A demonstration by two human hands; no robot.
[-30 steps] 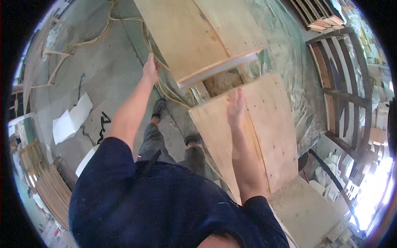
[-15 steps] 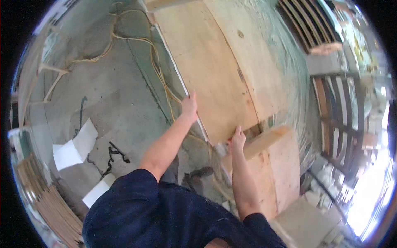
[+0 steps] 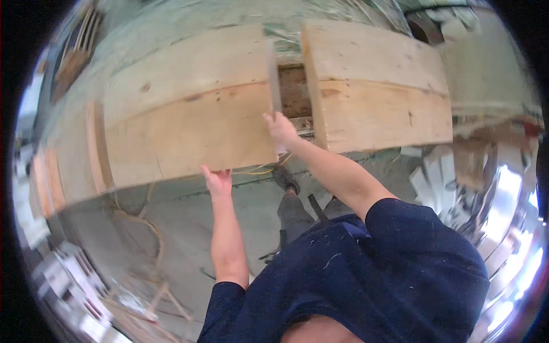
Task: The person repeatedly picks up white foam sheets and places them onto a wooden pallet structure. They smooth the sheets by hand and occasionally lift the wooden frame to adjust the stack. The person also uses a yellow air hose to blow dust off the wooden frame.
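Observation:
A large plywood panel point(image 3: 189, 114) lies across in front of me, with a dark seam running lengthwise. My left hand point(image 3: 218, 184) grips its near long edge, thumb on top and the other fingers partly hidden below. At the panel's right end, my right hand point(image 3: 281, 130) is closed around the short edge, with its fingertips out of sight. Beyond a narrow gap to the right sits a second plywood panel point(image 3: 383, 94). Rough brown wood point(image 3: 294, 91) shows down inside that gap.
Upright wooden strips point(image 3: 96, 146) stand at the left on the plywood. Yellow cable point(image 3: 157, 234) trails over the grey floor point(image 3: 189, 214). White pieces point(image 3: 437, 180) are stacked at the right. Clear plastic sheeting point(image 3: 200, 14) lies along the far side.
My view has swung round, so the panel now runs left to right and the second panel is at the right. Both hands still grip the same two edges.

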